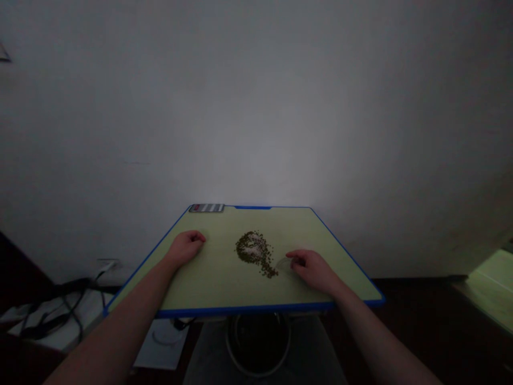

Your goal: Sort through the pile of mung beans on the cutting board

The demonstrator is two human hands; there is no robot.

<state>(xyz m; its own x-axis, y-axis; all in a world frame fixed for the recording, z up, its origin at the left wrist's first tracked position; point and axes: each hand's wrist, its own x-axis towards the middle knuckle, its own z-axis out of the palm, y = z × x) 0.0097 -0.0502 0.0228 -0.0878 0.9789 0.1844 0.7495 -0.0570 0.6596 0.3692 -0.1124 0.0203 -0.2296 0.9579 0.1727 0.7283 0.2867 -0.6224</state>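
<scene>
On the pale-yellow board lies a loose heap of small green-brown grains (249, 251), with whitish grains mixed in its middle. A narrow trail of darker grains (269, 271) runs from it toward the near right. My right hand (312, 267) is just right of this trail, its fingers closed on a thin, clear, rounded piece of plastic (284, 263); its exact kind is hard to make out in the dim light. To the left of the heap, my left hand (186, 247) rests on the board with curled fingers and nothing visible in them.
The blue-edged board (216, 291) stands against a grey wall (256, 107). A phone (207, 208) lies at its far left corner. Below the near edge, a round metal pot (258, 347) sits between my legs. Black cables (72, 305) tangle at the lower left.
</scene>
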